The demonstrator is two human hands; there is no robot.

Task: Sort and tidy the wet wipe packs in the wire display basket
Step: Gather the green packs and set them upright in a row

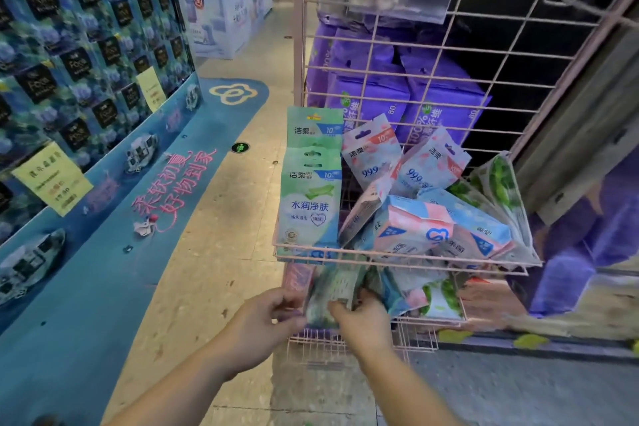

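Nearest the camera, both hands meet at the front of the lower wire basket [363, 342] on a blurred green wet wipe pack [330, 290]. The left hand [268, 315] closes on its left edge, thumb and fingers curled toward it, though motion blur hides just how firm the pinch is. The right hand [363, 316] grips the bottom right corner, its fingers curled over the near edge. The pack stands roughly upright between them, long axis running up and away from the hands, its top reaching to just under the front rim of the upper wire basket [397, 261]. Just right of the right hand lie loose packs with pink, blue and green print [428, 297], tipped at angles in that lower basket. Straight above the left hand, in the upper basket, a neat file of upright green packs [311, 194] stands against the left wall. Up and right of the right hand is a jumble of pink-and-blue packs [415, 218], some leaning, some flat, with leaf-printed green packs [501, 190] tilted at the far right. The held pack probably belongs with the file above, so the move would be a lift up and slightly left, and the left hand is the nearer. Beyond the pink grid are purple tissue bundles [373, 93].
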